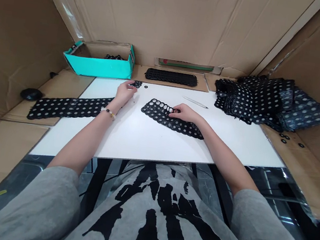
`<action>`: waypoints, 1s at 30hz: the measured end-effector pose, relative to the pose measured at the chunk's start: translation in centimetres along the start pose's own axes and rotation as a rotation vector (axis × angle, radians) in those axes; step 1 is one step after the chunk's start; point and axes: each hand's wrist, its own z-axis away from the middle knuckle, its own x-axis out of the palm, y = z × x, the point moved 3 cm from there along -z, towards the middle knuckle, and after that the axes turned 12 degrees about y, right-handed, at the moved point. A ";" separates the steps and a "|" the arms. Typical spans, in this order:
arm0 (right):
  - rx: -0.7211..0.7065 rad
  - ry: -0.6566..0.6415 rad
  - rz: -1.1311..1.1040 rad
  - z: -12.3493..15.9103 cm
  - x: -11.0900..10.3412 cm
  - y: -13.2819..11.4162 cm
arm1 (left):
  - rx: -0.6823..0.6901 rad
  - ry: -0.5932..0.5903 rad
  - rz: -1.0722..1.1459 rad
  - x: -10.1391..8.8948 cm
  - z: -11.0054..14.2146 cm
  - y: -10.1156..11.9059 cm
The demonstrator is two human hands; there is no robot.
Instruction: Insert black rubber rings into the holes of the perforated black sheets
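A black rubber sheet [161, 114] full of round holes lies at the middle of the white table [150, 142]. My right hand [183, 112] rests on it, fingers curled and pressed onto a small black ring at the sheet's upper part. My left hand [124, 91] reaches to the far left of the table, fingers bent down beside a small heap of loose black rings [137, 84]; whether it grips one is hidden.
Another perforated sheet [68, 107] lies at the left edge. A teal box [102, 66] stands at the back left, a black tray [171, 77] at the back middle, a pile of sheets [268, 101] at the right. A thin pen-like tool [195, 102] lies beyond my right hand.
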 end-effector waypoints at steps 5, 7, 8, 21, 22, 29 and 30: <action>-0.035 0.008 -0.039 0.0 0.0 -0.1 | 0.199 -0.440 -0.050 2.6 3.1 2.5; -0.049 0.015 -0.068 0.0 0.1 -0.1 | 0.211 -0.532 -0.044 3.4 4.1 3.0; -0.053 0.020 -0.077 0.0 0.1 -0.1 | 0.218 -0.556 -0.034 3.7 4.5 3.2; -0.041 0.056 -0.091 -0.2 0.3 0.1 | -0.167 -0.653 0.335 2.3 4.1 3.0; -0.036 0.063 -0.093 -0.3 0.4 0.1 | -0.169 -0.643 0.358 2.3 3.9 2.9; -0.031 0.094 -0.097 -0.3 0.5 0.1 | -0.169 -0.644 0.470 2.2 3.5 2.9; -0.029 0.094 -0.097 -0.3 0.5 0.1 | -0.160 -0.650 0.478 2.1 3.6 3.0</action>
